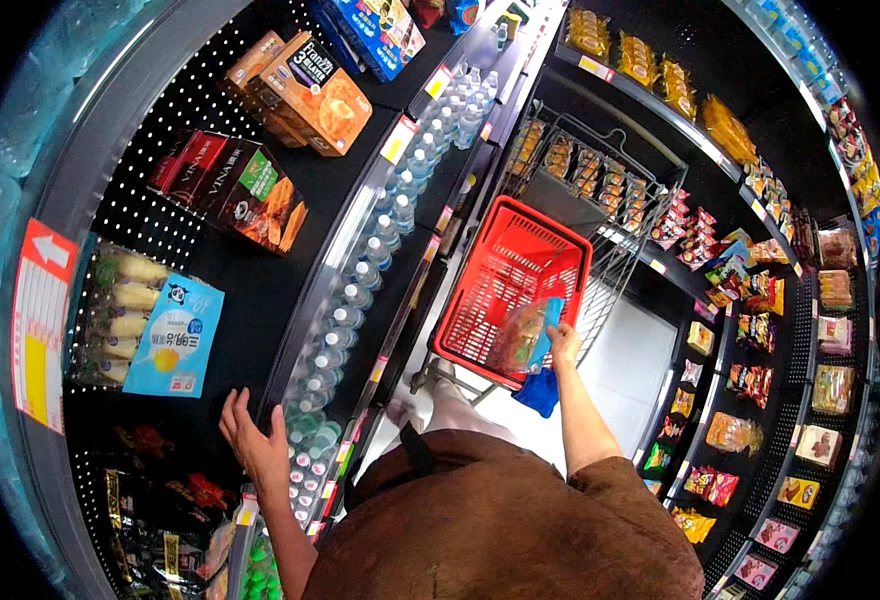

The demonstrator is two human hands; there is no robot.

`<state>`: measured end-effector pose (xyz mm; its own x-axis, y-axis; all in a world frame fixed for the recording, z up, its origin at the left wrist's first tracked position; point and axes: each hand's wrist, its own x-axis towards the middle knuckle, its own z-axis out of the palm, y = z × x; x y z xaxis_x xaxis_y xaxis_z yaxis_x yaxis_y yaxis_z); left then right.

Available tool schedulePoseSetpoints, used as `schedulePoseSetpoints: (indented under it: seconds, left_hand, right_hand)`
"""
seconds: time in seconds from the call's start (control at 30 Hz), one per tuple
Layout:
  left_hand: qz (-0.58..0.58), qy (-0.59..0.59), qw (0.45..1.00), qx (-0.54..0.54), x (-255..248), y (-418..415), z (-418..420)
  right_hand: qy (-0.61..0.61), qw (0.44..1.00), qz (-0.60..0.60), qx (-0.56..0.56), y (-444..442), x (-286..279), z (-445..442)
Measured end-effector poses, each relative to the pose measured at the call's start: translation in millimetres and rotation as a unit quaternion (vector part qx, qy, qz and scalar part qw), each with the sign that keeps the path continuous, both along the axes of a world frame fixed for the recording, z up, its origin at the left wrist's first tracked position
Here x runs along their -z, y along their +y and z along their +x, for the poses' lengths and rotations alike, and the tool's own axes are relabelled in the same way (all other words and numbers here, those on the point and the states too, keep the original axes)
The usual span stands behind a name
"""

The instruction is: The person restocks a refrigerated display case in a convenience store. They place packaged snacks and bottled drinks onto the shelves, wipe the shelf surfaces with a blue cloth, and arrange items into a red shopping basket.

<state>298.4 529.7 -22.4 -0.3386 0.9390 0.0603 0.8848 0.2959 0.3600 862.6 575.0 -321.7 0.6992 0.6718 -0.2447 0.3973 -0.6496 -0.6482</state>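
My right hand (566, 346) grips the blue edge of a clear plastic food package (521, 335) above the red plastic shopping basket (534, 232). The food inside the package is too blurred to name. Below that hand hangs a dark blue item (539, 394), perhaps cloth, at the basket's near rim. The basket rests in a wire shopping cart (612, 281). With fingers spread, my left hand (256, 446) is at the front edge of a black shelf (252, 315), holding nothing. Nearest to it lies a clear pack of sandwich-like food with a light blue label (174, 337).
On the left shelf are dark red snack boxes (230, 187) and orange biscuit boxes (316, 94). Water bottles (369, 274) line the shelf below. A metal wire rack (590, 161) holds packaged baked goods beyond the basket. Packaged snacks (759, 334) fill curved-looking shelves on the right.
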Motion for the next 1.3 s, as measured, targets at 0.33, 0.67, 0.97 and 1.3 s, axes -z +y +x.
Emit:
schedulePoseSetpoints:
  seconds: [0.33, 0.67, 0.97, 1.3]
  left_hand:
    - [-0.013, 0.031, 0.999, 0.0, 2.1, -0.3, 5.0]
    - [-0.001, -0.033, 0.999, 0.002, -3.4, 1.6, -4.7]
    - [0.166, 0.073, 0.983, -0.034, -42.9, 25.4, -20.7]
    - [0.322, 0.178, 0.924, -0.106, -121.7, 82.8, -81.5]
  right_hand:
    - [-0.121, 0.983, -0.135, -0.038, -16.3, 10.2, 10.0]
    - [-0.094, 0.976, -0.183, -0.075, -5.9, -39.6, -14.1]
    - [-0.25, 0.954, -0.021, -0.165, -10.3, -23.6, -2.2]
    - [-0.157, 0.931, 0.144, -0.296, 23.3, -96.1, -93.3]
